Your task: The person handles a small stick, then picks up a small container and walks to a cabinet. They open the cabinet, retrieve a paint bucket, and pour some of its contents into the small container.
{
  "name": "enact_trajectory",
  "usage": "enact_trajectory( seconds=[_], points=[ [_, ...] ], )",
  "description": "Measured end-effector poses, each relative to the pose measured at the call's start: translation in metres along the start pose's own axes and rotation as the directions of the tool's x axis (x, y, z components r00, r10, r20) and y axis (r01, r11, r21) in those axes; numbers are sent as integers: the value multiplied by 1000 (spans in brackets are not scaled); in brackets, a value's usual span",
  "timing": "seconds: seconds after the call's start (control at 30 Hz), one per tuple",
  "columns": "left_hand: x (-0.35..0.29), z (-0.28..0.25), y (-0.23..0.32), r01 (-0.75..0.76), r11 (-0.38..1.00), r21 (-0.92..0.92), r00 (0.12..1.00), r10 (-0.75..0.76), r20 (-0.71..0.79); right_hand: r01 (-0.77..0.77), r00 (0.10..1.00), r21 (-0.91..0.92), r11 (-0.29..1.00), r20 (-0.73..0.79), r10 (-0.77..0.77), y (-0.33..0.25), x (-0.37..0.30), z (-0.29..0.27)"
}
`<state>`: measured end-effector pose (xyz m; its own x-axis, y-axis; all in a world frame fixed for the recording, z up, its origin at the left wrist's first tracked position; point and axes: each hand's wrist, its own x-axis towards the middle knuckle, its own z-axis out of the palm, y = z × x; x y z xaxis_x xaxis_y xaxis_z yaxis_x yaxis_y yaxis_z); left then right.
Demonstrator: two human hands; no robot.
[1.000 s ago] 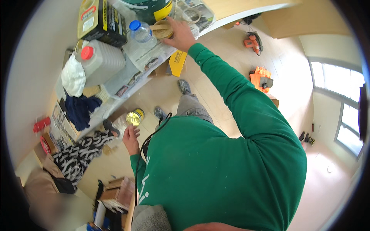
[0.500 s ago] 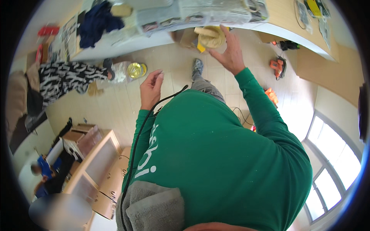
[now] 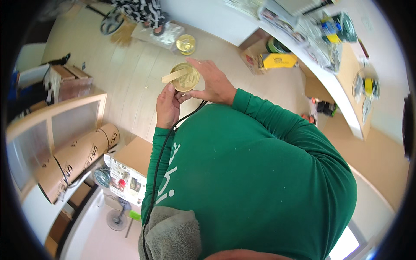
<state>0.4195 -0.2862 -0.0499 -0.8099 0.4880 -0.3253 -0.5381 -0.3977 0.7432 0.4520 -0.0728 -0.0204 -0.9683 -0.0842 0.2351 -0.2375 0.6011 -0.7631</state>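
Observation:
A round open can [image 3: 190, 82] is held up in front of my body, with pale beige paste around its inside. Across its mouth lies a flat wooden stick [image 3: 177, 74], one end poking out past the left rim. My right hand [image 3: 215, 84] curves around the can's right side, thumb at the near edge and fingers at the far edge. On the near left, my left hand [image 3: 168, 106] grips the can from below, its thumb close to the stick; some of its fingers are hidden beneath.
A yellow-topped tin [image 3: 186, 43] stands on the floor ahead, beside a person's feet [image 3: 159, 28]. Rightward, a cardboard box with a yellow pack [image 3: 278, 61] sits under a cluttered counter [image 3: 331, 76]. A long wrapped roll [image 3: 78, 158] and a framed panel [image 3: 56, 119] are at left.
My right hand has brought the can left and nearer my body. My left hand, empty before, now grips it too. The view has turned leftward.

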Motion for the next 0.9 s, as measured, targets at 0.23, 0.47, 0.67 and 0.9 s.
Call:
enact_trajectory(
  seconds=[0.23, 0.47, 0.67, 0.9],
  points=[
    [7, -111, 56, -159, 987, -11, 968, 154, -197, 191, 954, 56, 980, 226, -199, -22, 125, 96],
    [38, -221, 172, -323, 946, -26, 828, 270, -491, -62, 913, 297, 953, 403, -66, 5, 284, 201],
    [67, -309, 288, -505, 863, -1, 661, 387, -643, -19, 804, 155, 988, 589, -76, -5, 468, 263],
    [152, -445, 397, -626, 778, -43, 548, 401, -734, 3, 749, 61, 998, 661, -43, 6, 634, 387]
  ],
)
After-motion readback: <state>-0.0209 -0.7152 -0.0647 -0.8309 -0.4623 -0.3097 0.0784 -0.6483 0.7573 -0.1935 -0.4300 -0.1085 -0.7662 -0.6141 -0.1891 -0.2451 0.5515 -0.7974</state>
